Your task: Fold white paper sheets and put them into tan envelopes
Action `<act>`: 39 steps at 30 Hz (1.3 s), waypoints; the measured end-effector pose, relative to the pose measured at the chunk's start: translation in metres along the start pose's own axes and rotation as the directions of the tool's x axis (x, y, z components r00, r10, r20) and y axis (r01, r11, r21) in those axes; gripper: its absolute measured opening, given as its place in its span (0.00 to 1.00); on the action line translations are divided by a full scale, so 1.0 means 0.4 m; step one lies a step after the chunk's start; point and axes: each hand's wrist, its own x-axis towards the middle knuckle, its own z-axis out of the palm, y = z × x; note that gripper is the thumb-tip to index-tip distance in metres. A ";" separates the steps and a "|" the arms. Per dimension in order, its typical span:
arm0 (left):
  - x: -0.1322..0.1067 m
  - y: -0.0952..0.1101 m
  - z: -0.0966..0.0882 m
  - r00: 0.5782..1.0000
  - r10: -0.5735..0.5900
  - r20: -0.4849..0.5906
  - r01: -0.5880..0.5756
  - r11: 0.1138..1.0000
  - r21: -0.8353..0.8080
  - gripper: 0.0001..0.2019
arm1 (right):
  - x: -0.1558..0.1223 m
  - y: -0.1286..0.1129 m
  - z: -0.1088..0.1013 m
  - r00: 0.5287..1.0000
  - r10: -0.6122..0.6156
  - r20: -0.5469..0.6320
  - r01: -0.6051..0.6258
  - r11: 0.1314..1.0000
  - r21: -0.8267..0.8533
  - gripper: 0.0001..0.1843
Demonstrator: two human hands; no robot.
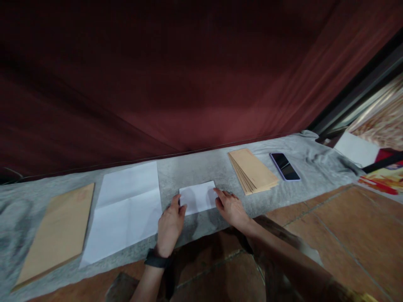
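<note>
A small folded sheet of white paper [198, 198] lies on the grey cloth in front of me. At its left edge, my left hand [171, 224] has thumb and forefinger closed on the paper; a black band circles that wrist. My right hand [232, 207] pinches the right edge, with its other fingers curled. To the left of my left hand are large creased white sheets [126, 214] spread flat. A fanned stack of brown envelopes [253, 171] rests beyond my right hand.
A big brown envelope or pad [56, 230] lies at far left on the grey cloth [192, 167]. A phone in a purple case [285, 167] is right of the envelopes. Dark red drapery [201, 84] hangs behind. Tiled floor [346, 226] shows in front.
</note>
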 end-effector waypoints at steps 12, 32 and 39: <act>-0.004 0.006 -0.004 1.000 -0.001 0.009 0.000 1.000 0.007 0.22 | -0.004 -0.002 -0.004 1.000 -0.003 0.009 0.003 1.000 0.007 0.25; -0.018 0.010 0.017 0.995 0.068 -0.068 -0.061 0.993 0.099 0.21 | -0.002 -0.005 -0.007 1.000 0.008 0.025 -0.008 1.000 -0.024 0.25; -0.021 0.012 0.014 0.995 0.077 -0.071 -0.069 0.992 0.105 0.21 | -0.002 -0.008 -0.008 0.999 0.005 0.031 -0.004 0.999 -0.046 0.24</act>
